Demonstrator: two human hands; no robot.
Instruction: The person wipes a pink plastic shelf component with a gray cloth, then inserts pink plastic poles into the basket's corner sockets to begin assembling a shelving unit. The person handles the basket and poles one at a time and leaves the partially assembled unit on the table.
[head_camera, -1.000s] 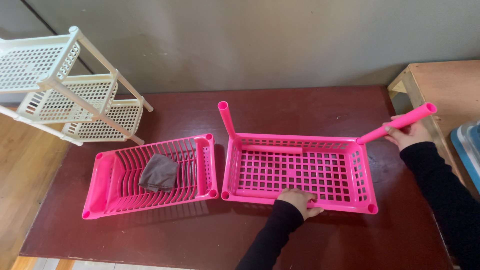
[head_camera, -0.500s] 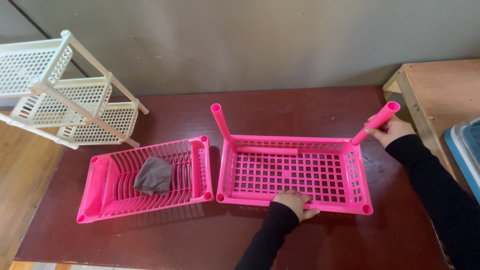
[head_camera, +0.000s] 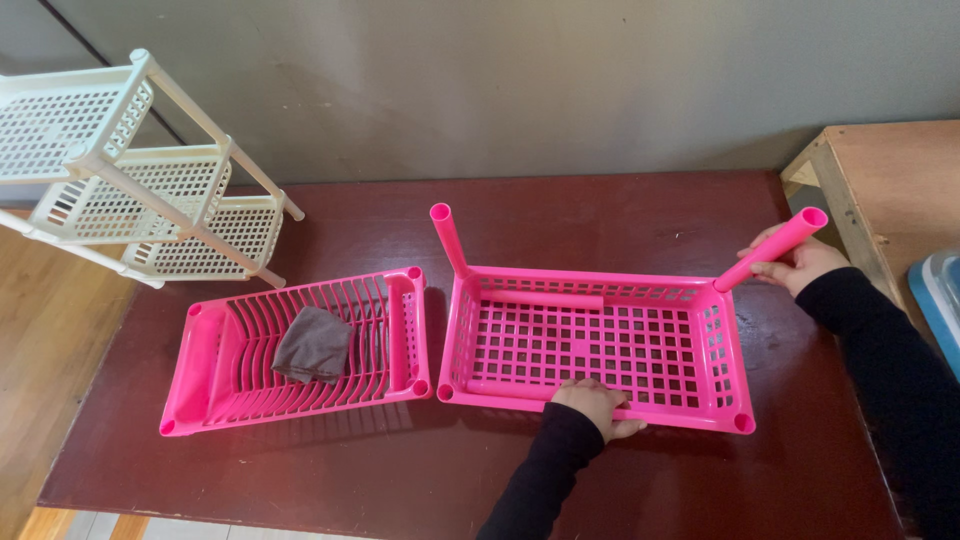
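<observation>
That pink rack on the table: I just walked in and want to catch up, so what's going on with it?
A person is handling a pink mesh tray on a dark red table. Their left hand rests on its near rim; their right hand grips a pink tube at the far right corner. Another tube stands at the far left corner. A slatted pink tray holding a grey cloth lies alongside.

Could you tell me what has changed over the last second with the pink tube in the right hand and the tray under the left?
The right hand has brought the pink tube down and inward; its lower end now meets the far right corner of the pink mesh tray. The left hand still rests on the tray's near rim. The other tube, slatted tray, grey cloth and white rack look unmoved.
</observation>
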